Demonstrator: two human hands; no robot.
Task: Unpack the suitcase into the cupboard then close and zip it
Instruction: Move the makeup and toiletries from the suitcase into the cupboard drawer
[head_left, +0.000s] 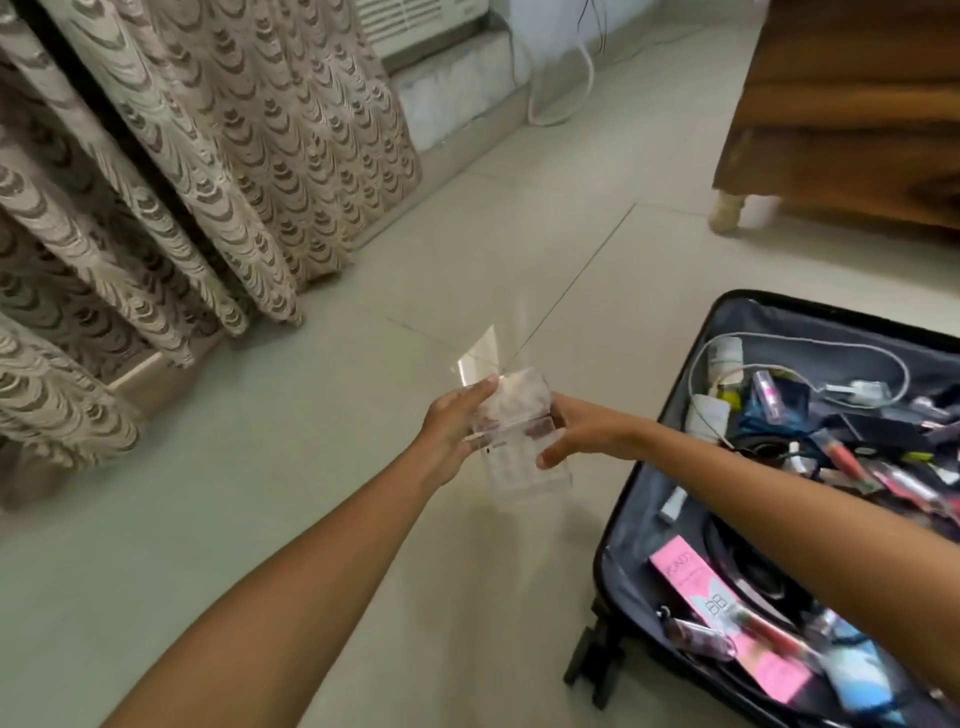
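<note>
Nearest the camera, two bare forearms are extended forward over the pale tiled floor (260, 467). A clear plastic box (514, 441) with its transparent lid flap raised is held between both hands above the floor, just left of the suitcase. The left hand (452, 431) is wrapped round the box's left side, thumb laid along the upper edge; the right hand (582, 434) is closed on the right side, with fingertips curled under the lower edge. Pale contents are seen inside the box, but what they are cannot be told; faint print is noted on its lower face. At lower right an open suitcase (649, 483) with dark grey lining lies flat on the floor, its wheels at the near corner. It is still loaded with small items: a pink carton (727, 618) near the front, a light blue item (857, 670) beside it, several pink and red cosmetic tubes (852, 462) in the middle, and a white charger cable (831, 379) looped across the far end. Farther off, patterned beige curtains (182, 182) hang along the left. A white air-conditioning unit (415, 21) is seen at the top of the view beyond them. A wooden furniture piece on a pale leg (852, 104) stands at upper right, well apart from the suitcase. The cupboard is not identified in this view.
</note>
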